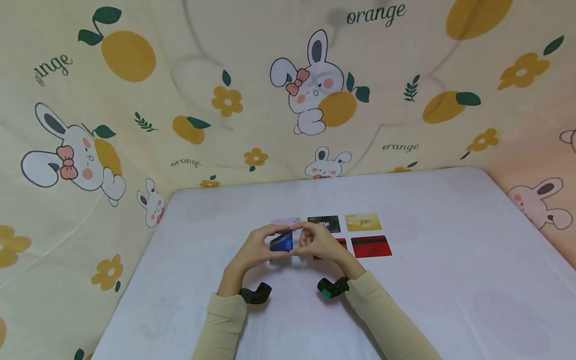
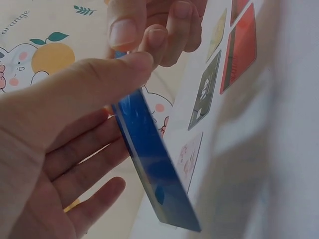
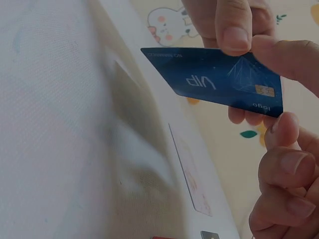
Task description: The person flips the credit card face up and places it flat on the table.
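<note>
A blue bank card (image 1: pixel 282 243) is held up off the table between the two hands. My left hand (image 1: pixel 254 246) pinches it, thumb on one face and fingers behind. My right hand (image 1: pixel 321 242) holds the card's right end, thumb and index fingertip at its corners, other fingers curled. In the right wrist view the blue card (image 3: pixel 199 74) shows "VIP" and a gold chip, mirrored or turned over. The left wrist view catches the blue card (image 2: pixel 154 159) tilted, with a stripe along it.
Behind the hands lie a pale pink card (image 1: pixel 285 220), a black VIP card (image 1: pixel 330 223) and a gold card (image 1: pixel 363 221). A red card (image 1: pixel 371 246) lies to the right; another red card (image 1: pixel 343 243) is mostly hidden by the right hand. A patterned cloth (image 1: pixel 252 90) hangs behind the white table (image 1: pixel 450 280).
</note>
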Action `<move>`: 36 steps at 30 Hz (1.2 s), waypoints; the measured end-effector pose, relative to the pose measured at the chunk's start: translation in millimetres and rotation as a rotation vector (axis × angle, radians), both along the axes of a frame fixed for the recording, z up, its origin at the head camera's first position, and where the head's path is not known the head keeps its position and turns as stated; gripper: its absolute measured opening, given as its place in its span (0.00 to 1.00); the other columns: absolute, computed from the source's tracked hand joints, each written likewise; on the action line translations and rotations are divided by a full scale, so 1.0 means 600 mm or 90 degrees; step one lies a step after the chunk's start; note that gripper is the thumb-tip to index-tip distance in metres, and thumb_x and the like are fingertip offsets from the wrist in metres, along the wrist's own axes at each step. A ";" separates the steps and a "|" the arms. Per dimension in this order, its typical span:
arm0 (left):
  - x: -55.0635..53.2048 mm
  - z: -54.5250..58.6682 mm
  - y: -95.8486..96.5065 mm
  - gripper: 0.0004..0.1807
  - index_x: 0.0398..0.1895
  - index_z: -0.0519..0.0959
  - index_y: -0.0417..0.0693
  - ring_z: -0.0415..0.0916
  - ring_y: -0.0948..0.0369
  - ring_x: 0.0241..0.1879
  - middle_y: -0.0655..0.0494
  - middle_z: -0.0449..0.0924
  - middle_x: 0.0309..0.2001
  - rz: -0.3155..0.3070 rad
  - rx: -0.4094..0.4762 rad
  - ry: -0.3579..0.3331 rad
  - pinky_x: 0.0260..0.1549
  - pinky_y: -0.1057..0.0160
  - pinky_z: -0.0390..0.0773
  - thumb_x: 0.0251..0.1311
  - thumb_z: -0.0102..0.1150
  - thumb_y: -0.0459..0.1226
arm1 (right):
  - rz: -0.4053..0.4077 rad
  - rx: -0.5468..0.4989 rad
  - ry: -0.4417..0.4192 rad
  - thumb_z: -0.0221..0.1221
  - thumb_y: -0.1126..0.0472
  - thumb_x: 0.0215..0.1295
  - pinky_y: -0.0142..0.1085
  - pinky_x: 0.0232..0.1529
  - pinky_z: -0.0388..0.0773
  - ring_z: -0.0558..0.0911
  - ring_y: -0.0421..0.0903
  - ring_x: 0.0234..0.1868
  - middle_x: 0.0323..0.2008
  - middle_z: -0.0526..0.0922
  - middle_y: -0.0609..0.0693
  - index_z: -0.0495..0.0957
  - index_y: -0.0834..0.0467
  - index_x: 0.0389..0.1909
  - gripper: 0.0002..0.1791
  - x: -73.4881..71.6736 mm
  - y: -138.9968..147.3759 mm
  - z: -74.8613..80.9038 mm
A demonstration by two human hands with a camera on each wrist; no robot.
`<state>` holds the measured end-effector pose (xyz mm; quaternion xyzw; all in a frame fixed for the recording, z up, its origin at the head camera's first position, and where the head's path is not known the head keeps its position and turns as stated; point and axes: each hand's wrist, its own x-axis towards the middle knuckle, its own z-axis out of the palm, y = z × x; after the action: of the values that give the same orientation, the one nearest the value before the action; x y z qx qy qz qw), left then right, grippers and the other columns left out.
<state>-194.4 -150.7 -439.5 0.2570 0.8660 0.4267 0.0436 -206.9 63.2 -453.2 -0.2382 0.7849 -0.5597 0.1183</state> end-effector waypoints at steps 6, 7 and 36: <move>0.003 0.002 -0.003 0.33 0.59 0.76 0.41 0.77 0.48 0.57 0.45 0.79 0.58 -0.004 0.007 0.003 0.59 0.49 0.75 0.47 0.74 0.37 | 0.009 -0.017 -0.015 0.72 0.66 0.48 0.26 0.23 0.65 0.67 0.33 0.19 0.21 0.72 0.44 0.75 0.65 0.56 0.32 -0.002 0.000 -0.004; 0.003 0.003 -0.004 0.32 0.59 0.76 0.41 0.77 0.49 0.56 0.45 0.79 0.58 -0.005 0.006 0.006 0.59 0.49 0.75 0.48 0.74 0.37 | 0.010 -0.021 -0.017 0.72 0.66 0.48 0.26 0.23 0.65 0.67 0.34 0.19 0.21 0.72 0.44 0.74 0.65 0.57 0.32 -0.002 0.000 -0.004; 0.000 0.019 -0.022 0.33 0.60 0.75 0.44 0.76 0.49 0.59 0.44 0.78 0.58 0.004 0.074 -0.011 0.62 0.49 0.72 0.47 0.73 0.36 | 0.065 -0.111 -0.099 0.69 0.69 0.50 0.27 0.20 0.66 0.70 0.33 0.18 0.31 0.77 0.55 0.71 0.70 0.58 0.32 -0.002 -0.007 -0.015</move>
<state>-194.6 -163.9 -428.3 0.2526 0.8400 0.4790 0.0347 -208.2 59.0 -462.2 -0.2428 0.7087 -0.6357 0.1862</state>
